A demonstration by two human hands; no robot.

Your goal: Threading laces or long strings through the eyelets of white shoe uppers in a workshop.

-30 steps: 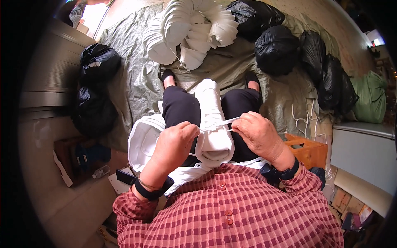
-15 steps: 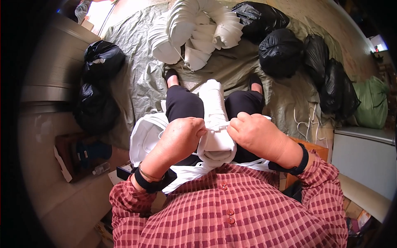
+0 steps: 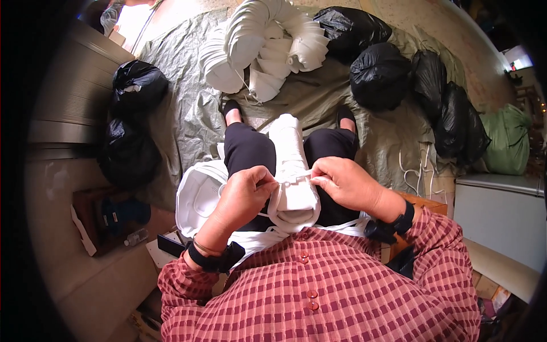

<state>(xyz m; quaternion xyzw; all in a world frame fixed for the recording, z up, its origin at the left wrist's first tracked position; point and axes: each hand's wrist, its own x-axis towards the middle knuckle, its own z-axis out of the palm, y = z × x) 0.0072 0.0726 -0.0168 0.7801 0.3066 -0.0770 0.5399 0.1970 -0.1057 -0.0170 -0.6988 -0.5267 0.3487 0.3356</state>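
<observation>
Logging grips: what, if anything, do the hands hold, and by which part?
A white strip: left hand pinches its left part, right hand its right.

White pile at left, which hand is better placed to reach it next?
Left hand, probably: it is nearer the pile, while the right hand is across the roll. Both pinch the tie, though.

The left hand [image 3: 249, 191] and right hand [image 3: 343, 181] hide 2 stretches of the white strap [image 3: 293, 181]. The upper edge cuts off the white stack [image 3: 245, 45]; the lower edge, the checked shirt [image 3: 319, 273]. Lower-right clutter [image 3: 494, 305] is too small and dim to tell.
</observation>
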